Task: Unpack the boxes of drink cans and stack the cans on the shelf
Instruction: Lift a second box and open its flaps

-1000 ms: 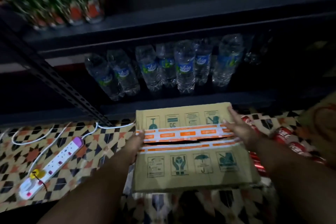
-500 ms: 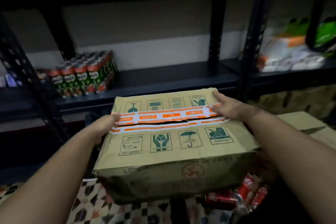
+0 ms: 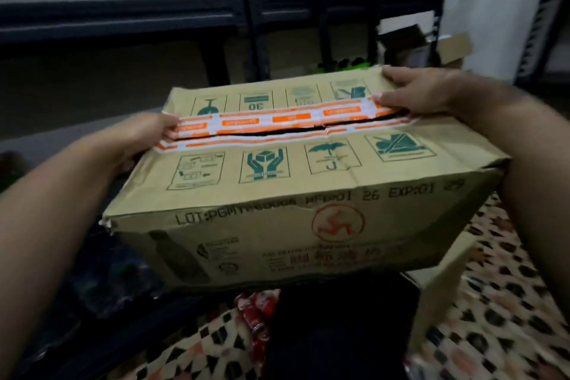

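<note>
Because its orange-and-white tape (image 3: 277, 123) is already slit, fingers (image 3: 390, 99) of the right hand (image 3: 422, 92) and the left hand (image 3: 145, 133) clasp the dented brown cardboard box's (image 3: 296, 200) opposite ends, holding it level above the patterned floor (image 3: 493, 311), before the dark metal shelf (image 3: 123, 18).

A patterned floor (image 3: 499, 311) of dark and orange tiles runs below the dark metal shelf rack (image 3: 123, 18). Red drink cans (image 3: 256, 318) lie on it nearer than the rack, with a cardboard box (image 3: 444, 281) to their right.
</note>
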